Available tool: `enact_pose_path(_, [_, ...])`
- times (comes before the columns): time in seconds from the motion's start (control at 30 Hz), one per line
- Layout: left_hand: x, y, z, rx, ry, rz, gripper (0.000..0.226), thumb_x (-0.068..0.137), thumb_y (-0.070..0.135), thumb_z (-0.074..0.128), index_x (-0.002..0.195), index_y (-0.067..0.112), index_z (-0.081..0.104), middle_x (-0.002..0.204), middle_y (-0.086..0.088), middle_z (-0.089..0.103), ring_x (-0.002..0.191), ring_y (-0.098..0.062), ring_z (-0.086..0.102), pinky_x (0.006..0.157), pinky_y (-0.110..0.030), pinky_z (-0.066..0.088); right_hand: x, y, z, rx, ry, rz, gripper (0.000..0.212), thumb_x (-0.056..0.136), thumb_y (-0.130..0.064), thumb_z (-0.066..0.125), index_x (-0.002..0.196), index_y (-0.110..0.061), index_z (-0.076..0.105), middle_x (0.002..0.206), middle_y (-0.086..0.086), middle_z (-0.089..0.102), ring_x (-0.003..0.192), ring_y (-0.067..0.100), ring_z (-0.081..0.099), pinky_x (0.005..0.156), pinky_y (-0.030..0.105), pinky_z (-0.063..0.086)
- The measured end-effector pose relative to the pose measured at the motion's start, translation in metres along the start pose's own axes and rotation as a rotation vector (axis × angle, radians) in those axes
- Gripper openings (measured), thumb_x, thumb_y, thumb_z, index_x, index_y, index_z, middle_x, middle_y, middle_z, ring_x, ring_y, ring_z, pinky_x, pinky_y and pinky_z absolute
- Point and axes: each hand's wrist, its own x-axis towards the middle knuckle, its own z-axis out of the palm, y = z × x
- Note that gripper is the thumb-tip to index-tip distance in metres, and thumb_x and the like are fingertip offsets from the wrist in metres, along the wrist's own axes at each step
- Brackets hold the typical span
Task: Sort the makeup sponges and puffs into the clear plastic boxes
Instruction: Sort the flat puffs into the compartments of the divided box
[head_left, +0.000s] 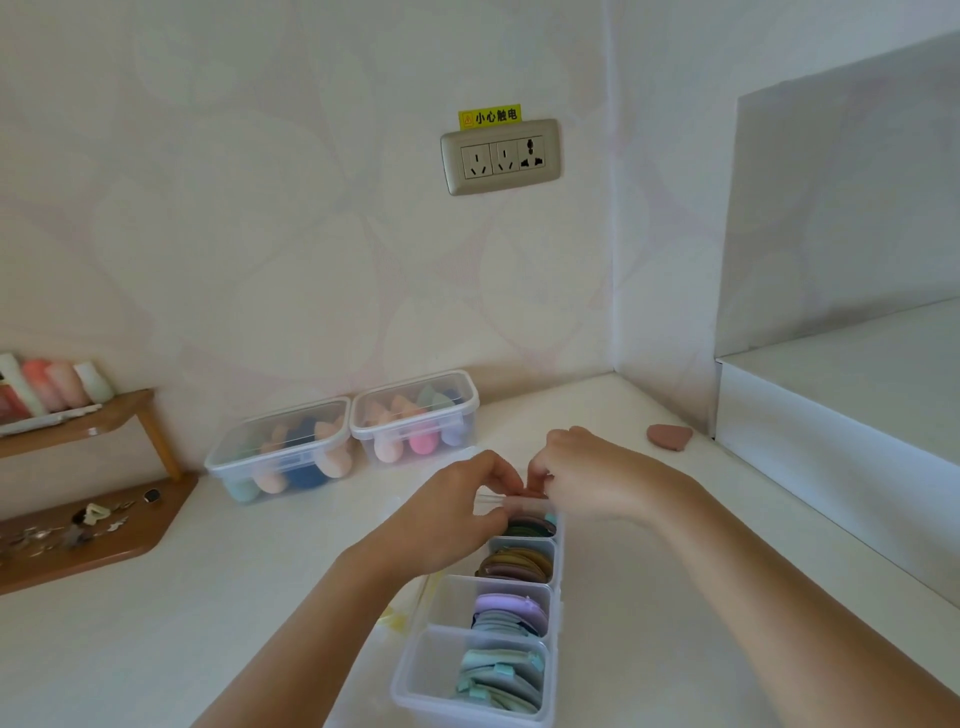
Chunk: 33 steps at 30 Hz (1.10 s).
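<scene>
A long clear divided box (423, 670) lies on the white counter, its compartments holding stacks of flat puffs: pale green (501, 680), lilac and blue (511, 616), olive and brown (517, 564). Both hands meet over its far end. My left hand (452, 512) and my right hand (587, 475) have curled fingers at the far compartment's rim; what they pinch is hidden. Two lidded clear boxes of egg-shaped sponges (283, 452) (415, 415) stand by the wall. A loose brownish-pink puff (670, 437) lies at the right.
A wooden shelf (93, 525) with small trinkets and tubes stands at the left. A raised white ledge (841, 415) borders the counter on the right. A wall socket (501, 156) sits above. A yellowish strip (395, 618) lies beside the divided box.
</scene>
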Motion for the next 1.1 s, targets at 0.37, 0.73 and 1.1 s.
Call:
enact_pose_path(0.37, [-0.008, 0.011, -0.005, -0.012, -0.045, 0.059, 0.029, 0.096, 0.020, 0.046, 0.115, 0.033, 0.063, 0.116, 0.019, 0.060, 0.105, 0.003, 0.050, 0.085, -0.003, 0.034, 0.015, 0.100, -0.002, 0.187, 0.503, 0.383, 0.034, 0.092, -0.005, 0.044, 0.111, -0.020, 0.067, 0.121, 0.005, 0.058, 0.116, 0.023, 0.051, 0.091, 0.030, 0.042])
enact_pose_path(0.73, [-0.008, 0.014, -0.008, 0.098, -0.070, 0.128, 0.035, 0.100, 0.021, 0.038, 0.130, 0.031, 0.054, 0.129, 0.016, 0.054, 0.104, 0.008, 0.039, 0.077, 0.011, 0.024, 0.023, 0.125, 0.027, -0.057, 0.262, 0.546, 0.043, 0.097, -0.015, 0.038, 0.140, -0.018, 0.042, 0.136, 0.011, 0.046, 0.131, 0.028, 0.037, 0.099, 0.031, 0.037])
enact_pose_path(1.1, [-0.005, 0.006, -0.001, 0.013, -0.005, 0.010, 0.023, 0.096, 0.035, 0.048, 0.115, 0.029, 0.057, 0.116, 0.015, 0.062, 0.107, -0.002, 0.054, 0.091, -0.017, 0.044, 0.011, 0.102, 0.011, 0.319, 0.478, 0.476, 0.019, 0.079, -0.002, 0.048, 0.069, -0.018, 0.051, 0.083, 0.000, 0.061, 0.077, 0.020, 0.051, 0.054, 0.023, 0.034])
